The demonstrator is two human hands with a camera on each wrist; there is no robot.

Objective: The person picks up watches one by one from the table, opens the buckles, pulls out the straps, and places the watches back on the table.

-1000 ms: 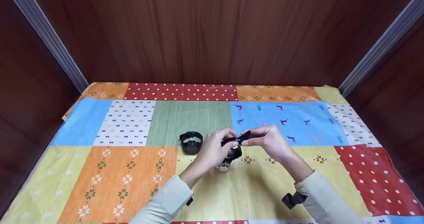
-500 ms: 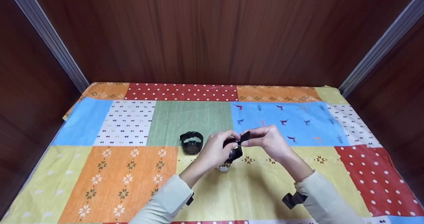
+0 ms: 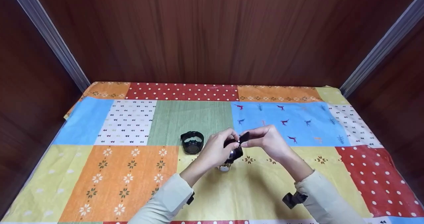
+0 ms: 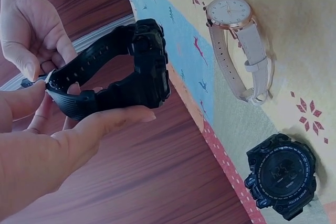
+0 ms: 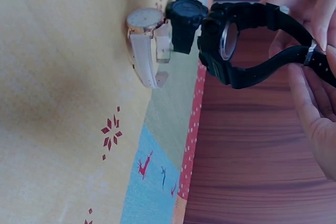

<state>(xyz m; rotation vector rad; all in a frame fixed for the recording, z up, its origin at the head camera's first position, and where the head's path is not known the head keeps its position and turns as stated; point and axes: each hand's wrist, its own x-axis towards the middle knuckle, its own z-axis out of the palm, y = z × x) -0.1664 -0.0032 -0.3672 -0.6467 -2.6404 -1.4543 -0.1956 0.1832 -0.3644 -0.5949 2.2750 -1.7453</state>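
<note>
Both hands hold a black sports watch (image 4: pixel 149 64) in the air above the cloth, its strap bent into a loop. My left hand (image 3: pixel 215 149) grips the band near the buckle (image 5: pixel 311 51), thumb and fingers on either side of it. Opposite, my right hand (image 3: pixel 270 142) pinches the strap's free end (image 3: pixel 244 137) between thumb and fingertips. In the left wrist view the strap passes through the buckle. Below the hands stands a pale-strapped watch (image 4: pixel 228 11) with a white dial and rose-gold case, its strap looped. In the head view it is partly hidden behind the held watch.
A second black digital watch (image 3: pixel 192 147) stands on the cloth left of my left hand, strap fastened in a loop. The patchwork tablecloth (image 3: pixel 132 184) covers the table. Dark wooden panels (image 3: pixel 212 35) enclose the back and both sides.
The fingers of my left hand have shifted slightly at the buckle, where a small bright spot now shows. My right hand stays nearly still on the strap's end. The other watches have not moved.
</note>
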